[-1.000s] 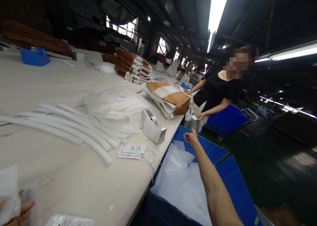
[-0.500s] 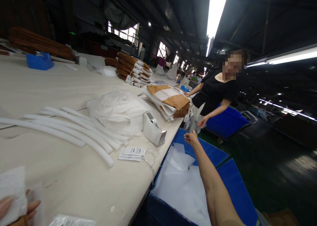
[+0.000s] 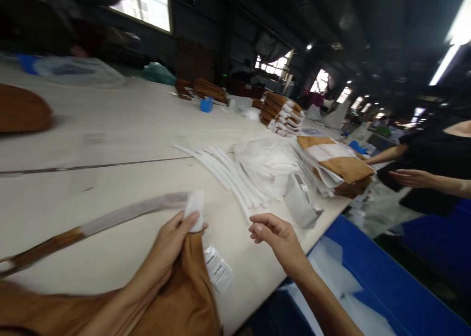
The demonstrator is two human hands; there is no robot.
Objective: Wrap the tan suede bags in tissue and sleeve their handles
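My left hand (image 3: 171,240) grips a small white foam wrap (image 3: 195,209), pressed round the top end of a brown bag (image 3: 180,292) at its strap. The bag's strap (image 3: 132,209), partly covered in pale wrapping, stretches left over the table. My right hand (image 3: 275,238) is raised above the table's front edge, its fingers bent in and the thumb close to the index finger. Whatever sits at those fingertips, if anything, is too small and blurred to make out. Just beyond it stands a white tape dispenser (image 3: 300,203). Printed tags in clear plastic (image 3: 218,270) lie beside the bag.
White foam tubes (image 3: 221,171) and a clear plastic bag of white pieces (image 3: 265,164) lie on the table (image 3: 110,125). Folded brown bags (image 3: 349,167) are stacked behind the dispenser. A blue bin (image 3: 368,257) holds white sheets. A co-worker (image 3: 437,174) stands at right.
The view has swung left, bringing the brown bag into sight. My right hand has come back from beyond the dispenser, closer to my left hand, which still holds the white foam.
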